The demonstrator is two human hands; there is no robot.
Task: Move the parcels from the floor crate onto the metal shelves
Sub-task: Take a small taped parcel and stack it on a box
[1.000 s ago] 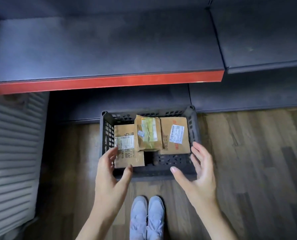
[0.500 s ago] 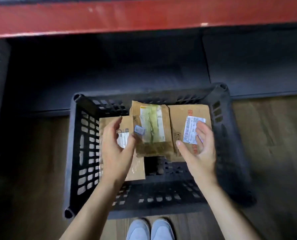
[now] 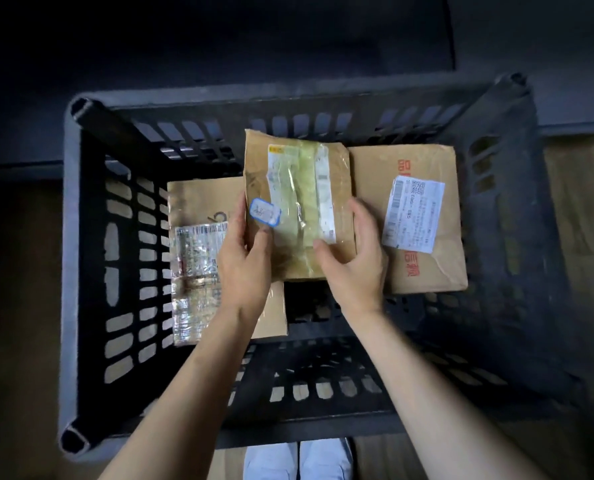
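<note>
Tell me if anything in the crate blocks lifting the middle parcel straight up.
Nothing visible does. The middle parcel lies on top, overlapping the left parcel and the right parcel, with nothing over it. The left hand and right hand grip its near corners, and the crate is open above. The shelves are out of view.

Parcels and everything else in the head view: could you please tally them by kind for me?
Brown parcels: 3, namely the middle parcel, left parcel and right parcel
Black crate: 1
Hands: 2, the left hand and right hand, both gripping the middle parcel
Shoes: 2
Total: 8
</note>
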